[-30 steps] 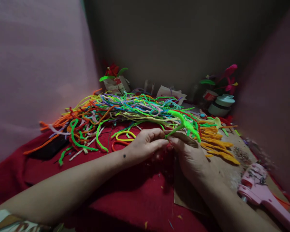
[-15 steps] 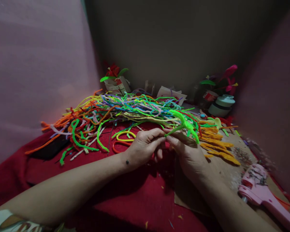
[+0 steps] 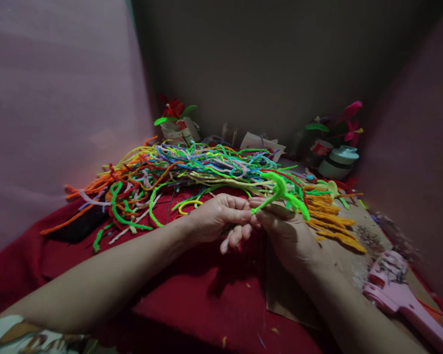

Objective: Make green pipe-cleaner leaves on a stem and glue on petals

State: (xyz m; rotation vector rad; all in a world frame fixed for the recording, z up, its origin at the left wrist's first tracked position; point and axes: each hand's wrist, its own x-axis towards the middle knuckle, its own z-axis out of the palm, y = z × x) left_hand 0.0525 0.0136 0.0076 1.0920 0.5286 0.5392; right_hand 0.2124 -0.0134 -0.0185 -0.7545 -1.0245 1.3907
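Changed since the earlier frame: left hand rolled a little, its lower fingers now showing beneath the palm and more of the yellow loop covered; green fuzzy piece tipped slightly, its lower-right arm reaching farther right. Left hand, centre of frame: thumb and forefinger closed in a pinch at the stem's bottom end, remaining fingers loosely curled, holding nothing visible. Right hand, just right of centre: thumb and fingers nearly closed about the lower stem, tips meeting or almost meeting the left's; exact contact hidden. Green piece, one, held in both hands: long axis slanting from the pinched end at frame centre to the upper right, forked head lying above the right hand, which is the nearer to it; the left is at the stem's foot only. Beyond the hands: pile of coloured fuzzy stems, across upper centre; orange fuzzy strips, right of centre; brown card, below the right hand; red cloth, lower centre; pink glue gun, lower right; lidded jar, upper right; red flower, upper left of centre.
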